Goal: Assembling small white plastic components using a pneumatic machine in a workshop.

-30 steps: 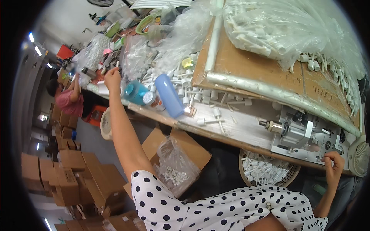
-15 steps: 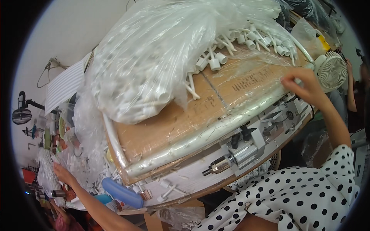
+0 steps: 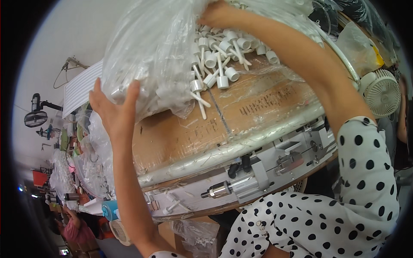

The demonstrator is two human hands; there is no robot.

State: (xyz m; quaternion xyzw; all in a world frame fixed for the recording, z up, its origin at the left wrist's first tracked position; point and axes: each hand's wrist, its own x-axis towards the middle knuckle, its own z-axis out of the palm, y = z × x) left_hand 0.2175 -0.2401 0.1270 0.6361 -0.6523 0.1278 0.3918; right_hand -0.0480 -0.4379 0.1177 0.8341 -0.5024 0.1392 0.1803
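Note:
A large clear plastic bag full of white pieces lies over a cardboard surface with raised, film-wrapped edges. White caps with thin stems spill from its right side in a loose heap. My right hand is closed on the bag's film at the top, above the heap; its fingertips are partly hidden. At the bag's lower left, my left hand has thumb and fingers spread wide against the film.
Along the near edge sits a metal fixture with a cylinder, with a few loose caps to its left. A white fan stands at right. A blue container is beside my left forearm. Another person is at far lower left.
My right hand has gone from the front right edge up to the bag. My left hand has come in from the far left to the bag's side. More caps are uncovered.

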